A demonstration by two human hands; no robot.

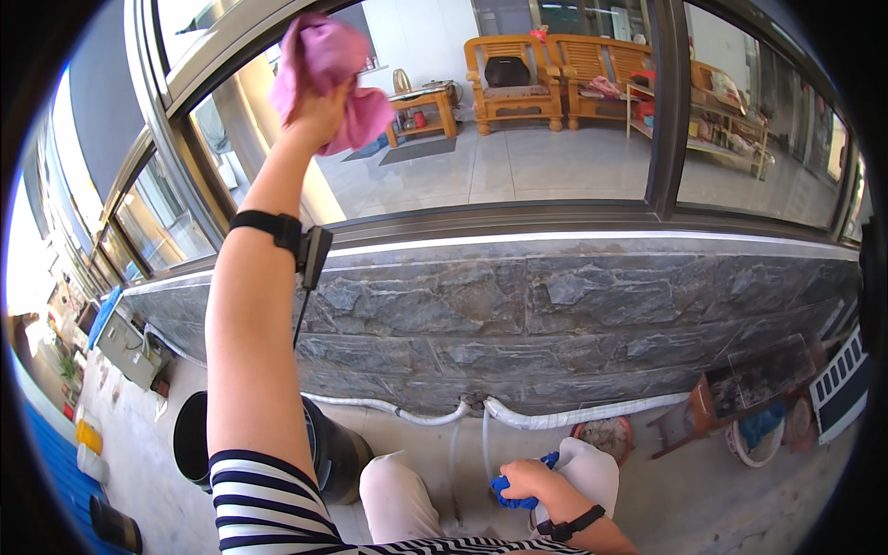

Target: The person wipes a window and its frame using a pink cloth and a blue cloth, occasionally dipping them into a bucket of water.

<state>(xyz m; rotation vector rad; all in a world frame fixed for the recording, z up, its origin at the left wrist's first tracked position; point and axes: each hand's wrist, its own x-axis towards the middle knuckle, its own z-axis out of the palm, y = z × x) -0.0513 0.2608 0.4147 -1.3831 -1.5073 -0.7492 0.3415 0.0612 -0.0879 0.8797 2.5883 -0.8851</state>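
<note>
My left hand is raised at the end of an outstretched arm, gripping a pink cloth. The cloth is bunched over the upper left part of a large window pane; whether it presses on the glass I cannot tell. Low down by my right knee, my right hand clutches a crumpled blue cloth. A dark metal window frame borders the pane above a wall of rough grey stone.
White wrapped pipes run along the wall's foot. Black buckets stand below my left arm. A potted plant, a brown stand and a white pot are to the right. An outdoor unit is at left. Behind the glass are wooden chairs.
</note>
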